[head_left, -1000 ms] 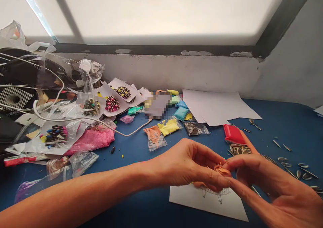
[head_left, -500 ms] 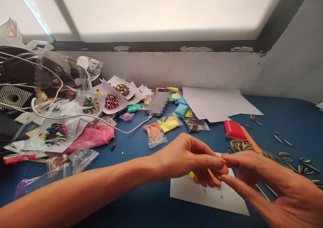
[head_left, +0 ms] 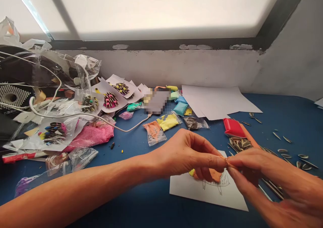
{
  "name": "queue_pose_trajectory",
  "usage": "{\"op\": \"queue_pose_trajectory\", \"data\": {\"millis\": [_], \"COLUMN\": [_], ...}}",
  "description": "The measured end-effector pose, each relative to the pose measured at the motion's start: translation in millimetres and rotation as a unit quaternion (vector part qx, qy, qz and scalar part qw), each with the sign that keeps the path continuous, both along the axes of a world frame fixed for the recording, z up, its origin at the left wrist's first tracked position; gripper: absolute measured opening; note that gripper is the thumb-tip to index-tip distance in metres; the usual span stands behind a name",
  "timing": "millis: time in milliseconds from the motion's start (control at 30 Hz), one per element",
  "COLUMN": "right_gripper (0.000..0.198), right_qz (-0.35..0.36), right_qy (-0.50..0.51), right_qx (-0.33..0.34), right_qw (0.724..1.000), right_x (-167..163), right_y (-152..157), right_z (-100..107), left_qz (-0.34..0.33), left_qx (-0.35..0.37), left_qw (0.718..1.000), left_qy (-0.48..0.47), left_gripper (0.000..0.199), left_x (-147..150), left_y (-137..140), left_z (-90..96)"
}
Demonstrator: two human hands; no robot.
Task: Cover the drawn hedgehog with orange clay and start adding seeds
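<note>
My left hand is closed in a pinch above a white sheet of paper. My right hand meets it from the right, thumb and index finger also pinched. Between the touching fingertips is a small bit of orange modelling clay, mostly hidden. Below, the paper bears a pen drawing of an animal with legs. Orange clay covers part of its body, and a yellow lump sits at its left end. My left fingers partly cover the drawing.
Packets of orange clay and yellow clay lie beyond my left hand. Sunflower seeds and a red packet are to the right. Finished clay pieces on paper, plastic bags and a white cable crowd the left.
The orange clay between my fingers shows less than before. My fingertips have come closer together and up slightly, uncovering more of the drawing and the orange clay on it.
</note>
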State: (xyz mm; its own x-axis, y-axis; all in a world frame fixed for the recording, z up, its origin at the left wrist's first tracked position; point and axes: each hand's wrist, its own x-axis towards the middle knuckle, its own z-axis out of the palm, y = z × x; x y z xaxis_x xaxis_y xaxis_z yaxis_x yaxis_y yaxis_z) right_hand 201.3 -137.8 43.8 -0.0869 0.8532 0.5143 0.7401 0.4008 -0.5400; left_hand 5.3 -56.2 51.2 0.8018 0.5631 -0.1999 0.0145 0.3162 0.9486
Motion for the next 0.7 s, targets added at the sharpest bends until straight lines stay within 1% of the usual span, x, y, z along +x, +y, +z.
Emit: {"op": "queue_pose_trajectory", "data": {"millis": [67, 133, 200, 233, 300, 400, 467, 533, 633, 700], "right_gripper": [0.003, 0.005, 0.016, 0.021, 0.026, 0.025, 0.021, 0.019, 0.026, 0.03], "right_qz": [0.022, 0.034, 0.038, 0.034, 0.018, 0.01, 0.039, 0.046, -0.034, -0.062], "right_qy": [-0.024, -0.032, -0.019, -0.007, 0.007, 0.04, 0.07, 0.097, 0.107, 0.104], "right_qx": [0.008, -0.008, -0.039, -0.042, -0.056, -0.088, -0.127, -0.158, -0.173, -0.166], "right_qw": [0.999, 0.999, 0.998, 0.999, 0.998, 0.995, 0.989, 0.981, 0.979, 0.979], "right_x": [-1, 3, 9, 12, 17, 17, 12, 5, -5, -7], "right_y": [1, 3, 5, 5, 5, 6, 5, 4, 0, -1], "right_z": [1, 0, -2, -4, -6, -7, -4, 1, 8, 11], "left_qz": [-0.009, -0.012, -0.004, 0.002, 0.014, 0.022, 0.018, 0.012, -0.01, -0.017], "left_qx": [0.003, 0.001, -0.003, -0.007, -0.013, -0.009, -0.002, 0.003, 0.009, 0.009], "left_qw": [1.0, 1.0, 1.0, 1.0, 1.0, 1.0, 1.0, 1.0, 1.0, 1.0], "left_qy": [0.002, 0.006, 0.004, -0.001, -0.009, -0.001, 0.007, 0.002, -0.008, -0.012], "left_gripper": [0.04, 0.041, 0.045, 0.047, 0.049, 0.049, 0.05, 0.051, 0.05, 0.049], "left_x": [0, 0, 0, 0, 1, 2, 2, 2, 2, 2], "left_y": [1, 2, 3, 3, 3, 2, 1, -1, -1, 0], "left_z": [0.1, 0.3, 0.6, 0.7, 0.7, 0.5, 0.5, 1.0, 2.2, 2.5]}}
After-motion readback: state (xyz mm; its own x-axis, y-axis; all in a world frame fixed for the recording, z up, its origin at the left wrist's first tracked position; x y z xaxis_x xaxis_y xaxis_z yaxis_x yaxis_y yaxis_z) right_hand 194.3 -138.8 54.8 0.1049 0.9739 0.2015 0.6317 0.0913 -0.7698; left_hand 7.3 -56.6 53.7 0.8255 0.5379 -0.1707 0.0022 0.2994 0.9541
